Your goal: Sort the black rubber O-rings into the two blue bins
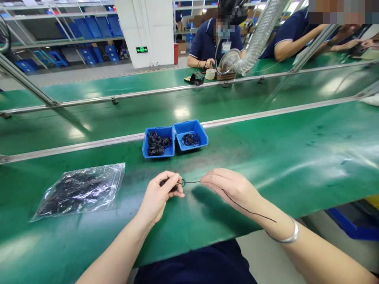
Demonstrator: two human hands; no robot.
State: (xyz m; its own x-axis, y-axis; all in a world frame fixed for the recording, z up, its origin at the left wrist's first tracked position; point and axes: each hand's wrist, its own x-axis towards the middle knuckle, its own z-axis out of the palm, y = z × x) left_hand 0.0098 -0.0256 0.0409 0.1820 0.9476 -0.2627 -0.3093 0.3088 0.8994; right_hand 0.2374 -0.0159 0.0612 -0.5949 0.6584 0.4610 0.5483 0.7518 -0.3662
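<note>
Pinched between thumb and fingers of my left hand (166, 190) is a small bundle of black cord (183, 182), with a loop sticking out at its right side. A thin black strand (193, 182) runs from that loop to the fingertips of my right hand (226, 182), which are pressed together on it. The strand's loose end lies along my right wrist. Beyond the hands stand two blue bins touching each other: the left bin (158, 156) holds several black coils, the right bin (194, 147) a looser pile of black cord.
A clear plastic bag (79, 189) of dark items lies on the green table (284, 157) at the left. A metal rail (130, 138) crosses behind the bins. Across the bench a person (204, 43) works beside a flexible duct (260, 39). Another blue bin (352, 225) is at the lower right.
</note>
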